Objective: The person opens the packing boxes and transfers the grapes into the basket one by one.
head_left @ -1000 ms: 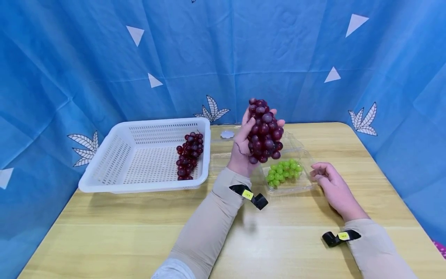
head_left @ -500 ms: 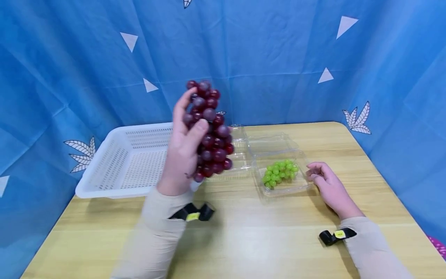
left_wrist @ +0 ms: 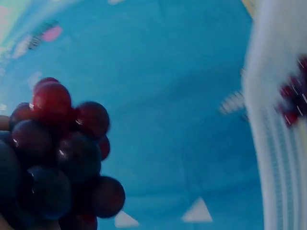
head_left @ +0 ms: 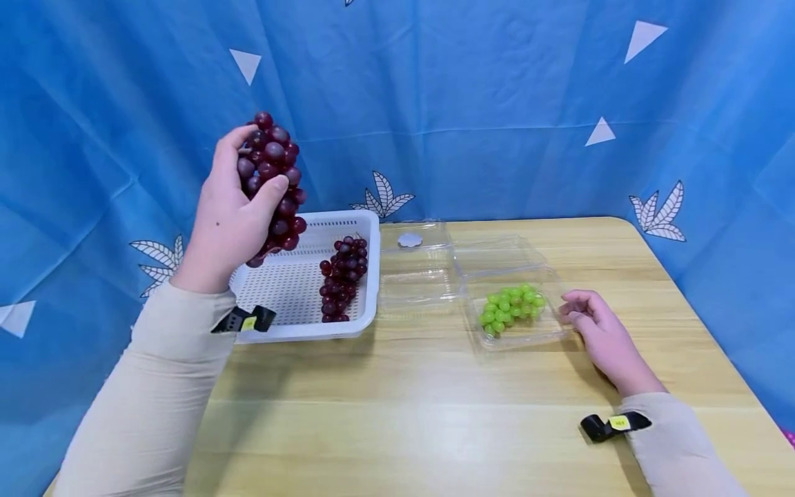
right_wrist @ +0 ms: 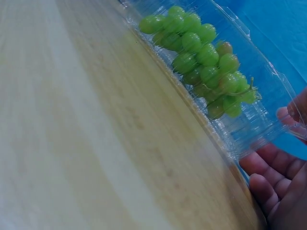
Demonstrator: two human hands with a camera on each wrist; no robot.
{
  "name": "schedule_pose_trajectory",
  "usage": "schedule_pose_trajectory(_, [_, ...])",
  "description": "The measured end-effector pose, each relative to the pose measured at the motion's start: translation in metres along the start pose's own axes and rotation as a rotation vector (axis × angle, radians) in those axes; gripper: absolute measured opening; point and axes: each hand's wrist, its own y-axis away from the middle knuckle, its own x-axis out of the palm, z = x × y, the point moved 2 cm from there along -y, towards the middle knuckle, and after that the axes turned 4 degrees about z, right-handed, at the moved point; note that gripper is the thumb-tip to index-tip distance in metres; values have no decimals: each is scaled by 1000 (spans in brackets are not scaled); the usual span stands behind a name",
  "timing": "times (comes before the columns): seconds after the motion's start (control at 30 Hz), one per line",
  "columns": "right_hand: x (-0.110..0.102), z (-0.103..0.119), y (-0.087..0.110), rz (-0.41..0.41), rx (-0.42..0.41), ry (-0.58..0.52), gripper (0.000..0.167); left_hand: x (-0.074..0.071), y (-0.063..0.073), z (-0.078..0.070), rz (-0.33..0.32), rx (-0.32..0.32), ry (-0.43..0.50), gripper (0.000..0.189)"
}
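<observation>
My left hand point(head_left: 226, 200) grips a bunch of dark red grapes point(head_left: 273, 169), raised above the left part of the white plastic basket point(head_left: 373, 269). In the left wrist view the same bunch, red grapes point(left_wrist: 53, 153), fills the lower left. A second dark red bunch point(head_left: 341, 279) lies along the basket's right side. My right hand point(head_left: 599, 335) is at the right edge of an open clear plastic box point(head_left: 540, 338), holding a green grape bunch point(head_left: 509, 310). The right wrist view shows fingers point(right_wrist: 268, 165) and thumb on either side of the box's rim, pinching it.
Between basket and box stands another clear plastic container point(head_left: 413, 286) with its lid up and a pale label point(head_left: 410, 239). The wooden table point(head_left: 435, 400) ends at a blue patterned cloth point(head_left: 497, 103) behind and at the sides.
My left hand has carried the dark red grapes leftward from above the clear box to over the basket, turning on the way. The right hand stays at the box's edge.
</observation>
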Motion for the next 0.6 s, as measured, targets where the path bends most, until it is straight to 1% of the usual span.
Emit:
schedule_pose_trajectory(0.07, [-1, -1, 0, -1, 0, 0, 33, 0, -10, 10, 59, -18, -109, 65])
schedule_pose_trajectory(0.17, [-2, 0, -2, 2, -6, 7, 33, -2, -21, 23, 156, -16, -310, 66])
schedule_pose_trajectory(0.27, [-2, 2, -4, 1, -14, 19, 33, -1, -28, 34, 252, -4, -512, 66])
schedule_pose_trajectory(0.33, [-3, 2, -5, -2, -13, 20, 32, 3, -31, 42, 321, -5, -610, 65])
schedule_pose_trajectory(0.4, [-4, 1, -4, 2, -7, 15, 32, 9, -32, 50, 387, -22, -667, 63])
schedule_pose_trajectory(0.47, [-3, -1, -3, 4, 1, 3, 33, 17, -34, 58, 453, -47, -694, 61])
schedule_pose_trajectory(0.6, [-2, -5, -1, -1, 2, -12, 33, 32, -34, 75, 560, -109, -706, 59])
